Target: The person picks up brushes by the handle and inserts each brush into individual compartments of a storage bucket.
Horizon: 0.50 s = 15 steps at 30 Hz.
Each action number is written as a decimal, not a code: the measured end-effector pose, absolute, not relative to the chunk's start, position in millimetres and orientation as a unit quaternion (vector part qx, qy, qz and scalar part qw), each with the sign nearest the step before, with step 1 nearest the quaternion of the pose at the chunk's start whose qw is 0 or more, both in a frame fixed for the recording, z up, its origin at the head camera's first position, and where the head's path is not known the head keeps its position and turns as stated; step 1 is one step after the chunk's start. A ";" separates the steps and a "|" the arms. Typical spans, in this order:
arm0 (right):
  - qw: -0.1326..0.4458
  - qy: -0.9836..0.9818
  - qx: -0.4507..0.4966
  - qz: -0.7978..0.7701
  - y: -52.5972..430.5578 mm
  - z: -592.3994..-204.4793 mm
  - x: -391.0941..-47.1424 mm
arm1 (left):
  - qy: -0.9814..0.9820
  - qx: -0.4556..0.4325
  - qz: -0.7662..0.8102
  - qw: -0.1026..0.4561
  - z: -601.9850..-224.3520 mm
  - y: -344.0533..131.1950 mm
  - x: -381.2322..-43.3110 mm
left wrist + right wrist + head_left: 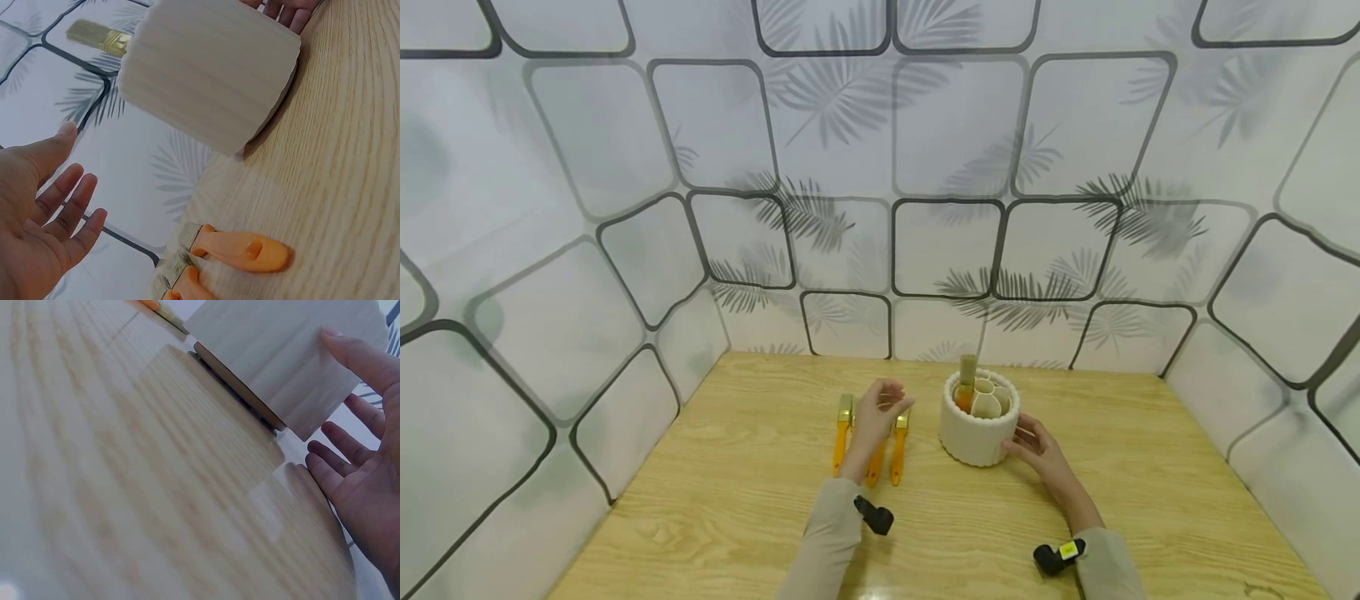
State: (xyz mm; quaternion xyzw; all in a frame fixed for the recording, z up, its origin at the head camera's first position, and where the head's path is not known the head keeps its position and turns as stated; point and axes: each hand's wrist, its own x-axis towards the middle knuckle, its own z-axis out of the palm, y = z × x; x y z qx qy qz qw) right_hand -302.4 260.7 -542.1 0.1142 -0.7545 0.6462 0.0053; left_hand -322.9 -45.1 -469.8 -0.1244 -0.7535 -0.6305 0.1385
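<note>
A white round holder (973, 437) with several inner compartments stands on the wooden table. One paintbrush (966, 383) stands in its left compartment, bristles up. My right hand (1037, 454) is at the holder's right side, thumb and fingers spread, the thumb against its wall in the right wrist view. My left hand (877, 417) hovers over the loose brushes, left of the holder, and nothing is in it; its fingers are relaxed in the left wrist view. Several paintbrushes with orange handles (898, 454) lie side by side beneath it, partly hidden by the hand.
The wooden table (722, 500) reaches back to a patterned wall covering (850, 250) with dark rounded outlines and leaves, which also encloses both sides. A small black camera (875, 515) is worn on the left wrist and another camera (1060, 557) on the right.
</note>
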 end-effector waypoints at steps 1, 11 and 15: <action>0.005 -0.754 0.115 0.646 260.8 -541.8 -302.5 | -0.750 -0.130 -0.634 0.139 -467.3 -46.1 -320.7; 0.009 -0.759 0.109 0.642 260.8 -542.9 -303.7 | -0.759 -0.131 -0.626 0.121 -451.2 -54.8 -300.7; 0.007 -0.756 0.109 0.646 260.1 -542.0 -303.0 | -0.759 -0.121 -0.627 0.126 -456.4 -56.9 -303.9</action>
